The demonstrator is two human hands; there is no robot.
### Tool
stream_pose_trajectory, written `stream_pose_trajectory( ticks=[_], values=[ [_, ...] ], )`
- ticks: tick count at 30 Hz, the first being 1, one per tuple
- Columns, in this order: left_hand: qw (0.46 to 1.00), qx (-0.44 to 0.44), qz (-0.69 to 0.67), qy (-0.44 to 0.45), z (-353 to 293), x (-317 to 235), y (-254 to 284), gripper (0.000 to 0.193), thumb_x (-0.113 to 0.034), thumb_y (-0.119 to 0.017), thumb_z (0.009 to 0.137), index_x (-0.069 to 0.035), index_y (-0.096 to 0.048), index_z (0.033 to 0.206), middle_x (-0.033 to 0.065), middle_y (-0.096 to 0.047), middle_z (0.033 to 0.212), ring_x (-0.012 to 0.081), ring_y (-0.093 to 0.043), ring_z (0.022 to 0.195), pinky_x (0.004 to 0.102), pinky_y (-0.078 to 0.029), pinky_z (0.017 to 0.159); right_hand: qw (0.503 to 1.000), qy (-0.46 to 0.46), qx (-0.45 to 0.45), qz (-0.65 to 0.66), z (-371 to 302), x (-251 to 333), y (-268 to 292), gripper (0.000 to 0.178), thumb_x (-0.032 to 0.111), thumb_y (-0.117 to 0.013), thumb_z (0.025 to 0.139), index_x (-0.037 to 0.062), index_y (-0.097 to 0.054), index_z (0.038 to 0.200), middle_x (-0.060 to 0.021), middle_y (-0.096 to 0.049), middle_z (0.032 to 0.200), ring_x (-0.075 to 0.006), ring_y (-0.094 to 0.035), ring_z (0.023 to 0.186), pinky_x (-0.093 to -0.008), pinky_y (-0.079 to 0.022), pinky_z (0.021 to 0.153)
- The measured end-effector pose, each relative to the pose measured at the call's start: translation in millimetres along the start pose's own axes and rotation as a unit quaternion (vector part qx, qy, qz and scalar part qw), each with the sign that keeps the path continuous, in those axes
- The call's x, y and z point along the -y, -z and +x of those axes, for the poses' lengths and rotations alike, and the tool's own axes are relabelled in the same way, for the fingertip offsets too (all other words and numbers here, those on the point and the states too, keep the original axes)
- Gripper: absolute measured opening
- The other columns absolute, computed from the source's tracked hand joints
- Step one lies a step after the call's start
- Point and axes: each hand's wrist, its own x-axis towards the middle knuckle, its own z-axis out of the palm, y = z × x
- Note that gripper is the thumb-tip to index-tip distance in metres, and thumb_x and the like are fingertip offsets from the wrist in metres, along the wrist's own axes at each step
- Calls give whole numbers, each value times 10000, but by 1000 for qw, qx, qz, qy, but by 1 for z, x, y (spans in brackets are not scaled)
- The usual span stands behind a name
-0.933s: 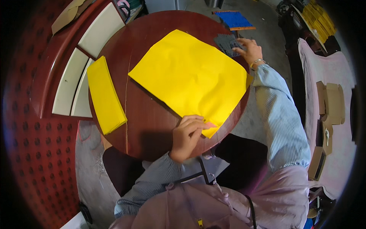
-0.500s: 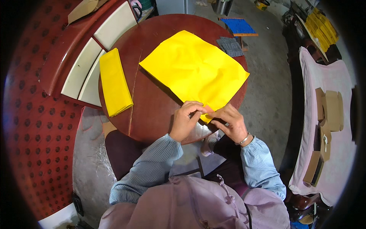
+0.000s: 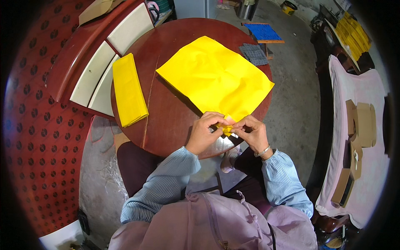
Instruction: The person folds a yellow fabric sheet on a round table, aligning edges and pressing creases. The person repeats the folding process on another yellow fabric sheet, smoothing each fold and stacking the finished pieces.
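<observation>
Sheet, yellow and four-cornered (image 3: pixel 216 77), spreads over the round red-brown worktop (image 3: pixel 166 125) beyond my left grip (image 3: pixel 203 134) and right grip (image 3: pixel 255 134), both pinched tight on its near corner; my right's come over from the dark-grey textured pad (image 3: pixel 254 54)!

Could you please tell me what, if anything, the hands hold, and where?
The left hand and right hand pinch the yellow sheet at its near corner.

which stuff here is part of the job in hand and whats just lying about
In the job: yellow sheet, near corner between left hand and right hand; table beneath; likely the folded yellow pile; grey piece, perhaps.

Lying about, it seems: blue stool; cardboard boxes; bucket.
</observation>
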Motion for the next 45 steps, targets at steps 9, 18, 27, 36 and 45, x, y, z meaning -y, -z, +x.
stream_pose_trajectory(
  ticks=[9,18,27,36,45],
  values=[
    [994,-53,-64,67,-3,2,-13,126,29,-743,951,-26,-698,1055,108,-762,1149,195,-748,1049,317,-598,935,981,162,-13,-108,1,15,3,225,23,-885,847,37,-792,1052,-66,-683,876,-168,-670,756,-275,-526,676],
    [999,-34,-14,14,-4,2,-8,140,46,-723,950,-41,-754,1055,108,-756,1166,218,-737,1094,317,-596,943,1000,24,-15,11,-2,3,-3,155,55,-907,849,27,-801,959,-38,-691,892,-111,-660,746,-260,-524,645],
    [1000,-16,20,-7,-3,-3,-3,147,14,-776,920,-52,-764,1051,96,-757,1197,205,-743,1076,302,-607,911,999,23,-20,-11,-2,7,-3,151,43,-902,844,35,-788,943,-38,-681,876,-119,-643,732,-264,-515,649],
    [994,-45,-65,70,-4,3,-12,105,21,-741,961,-48,-714,1034,111,-763,1168,205,-760,1045,289,-597,936,967,202,-17,-156,2,19,5,200,49,-899,811,66,-798,983,-68,-718,908,-232,-687,814,-339,-544,728],
    [1000,-22,0,-1,-4,4,-5,146,24,-753,927,-51,-779,1050,115,-755,1199,234,-746,1111,311,-611,951,997,59,-16,-53,-1,15,0,173,30,-913,801,31,-797,929,-62,-711,887,-191,-660,788,-317,-529,685]
  ],
)
